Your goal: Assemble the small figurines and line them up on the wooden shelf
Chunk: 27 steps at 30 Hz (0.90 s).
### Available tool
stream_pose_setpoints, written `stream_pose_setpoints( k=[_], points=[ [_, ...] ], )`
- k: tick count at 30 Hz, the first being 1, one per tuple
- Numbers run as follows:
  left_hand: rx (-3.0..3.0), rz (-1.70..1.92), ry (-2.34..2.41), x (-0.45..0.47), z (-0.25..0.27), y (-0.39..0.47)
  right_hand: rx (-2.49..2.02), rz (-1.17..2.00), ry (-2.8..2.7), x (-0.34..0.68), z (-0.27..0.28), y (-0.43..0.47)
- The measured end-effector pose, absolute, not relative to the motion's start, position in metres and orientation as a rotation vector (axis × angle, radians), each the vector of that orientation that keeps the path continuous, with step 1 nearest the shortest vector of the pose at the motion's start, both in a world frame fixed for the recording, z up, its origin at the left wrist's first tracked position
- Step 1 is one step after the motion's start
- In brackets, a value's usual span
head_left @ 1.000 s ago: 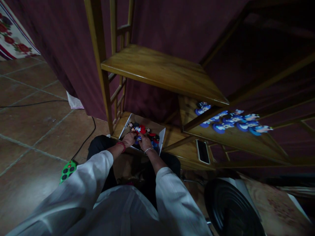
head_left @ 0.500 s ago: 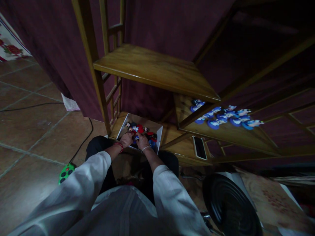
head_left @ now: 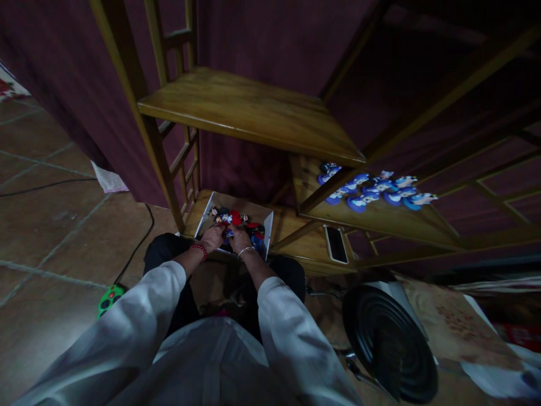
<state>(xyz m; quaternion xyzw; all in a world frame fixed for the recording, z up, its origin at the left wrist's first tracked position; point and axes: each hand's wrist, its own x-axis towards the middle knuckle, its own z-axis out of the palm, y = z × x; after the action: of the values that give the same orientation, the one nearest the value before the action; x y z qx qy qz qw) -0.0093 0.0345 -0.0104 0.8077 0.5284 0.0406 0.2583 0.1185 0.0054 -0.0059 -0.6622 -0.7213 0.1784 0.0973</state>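
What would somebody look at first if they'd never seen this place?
Probably the bright blue figures crowded on the shelf at right. Next, the white-sided box near the middle, where the left hand and right hand reach among small red and dark toys. The green gadget on the floor at left stands out too.

Left of centre, fingertips of the bare left hand [head_left: 213, 237] and bare right hand [head_left: 240, 239] are hidden among small red, black and blue figurines [head_left: 231, 218] in a shallow white-walled box [head_left: 269, 226]; what either grip holds cannot be told. Right of centre, a slanting brown wooden bar [head_left: 328, 189] hides part of several blue-and-white figurines [head_left: 362, 201], their details too small. A white sleeve [head_left: 141, 307] covers part of a green controller [head_left: 110, 299] at lower left, and the left edge crops a white floral panel [head_left: 12, 88].
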Motion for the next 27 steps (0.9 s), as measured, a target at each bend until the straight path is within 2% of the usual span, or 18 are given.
stream_pose_setpoints(
  k=[16,27],
  points=[
    [2.202,0.141,1.427,-0.012,-0.012,0.031,-1.979,0.56,-2.085,0.117,-0.009,0.003],
    [2.135,-0.019,1.512,-0.007,0.0,0.028,-2.002,0.54,-2.009,0.115,-0.009,0.0]
  ],
)
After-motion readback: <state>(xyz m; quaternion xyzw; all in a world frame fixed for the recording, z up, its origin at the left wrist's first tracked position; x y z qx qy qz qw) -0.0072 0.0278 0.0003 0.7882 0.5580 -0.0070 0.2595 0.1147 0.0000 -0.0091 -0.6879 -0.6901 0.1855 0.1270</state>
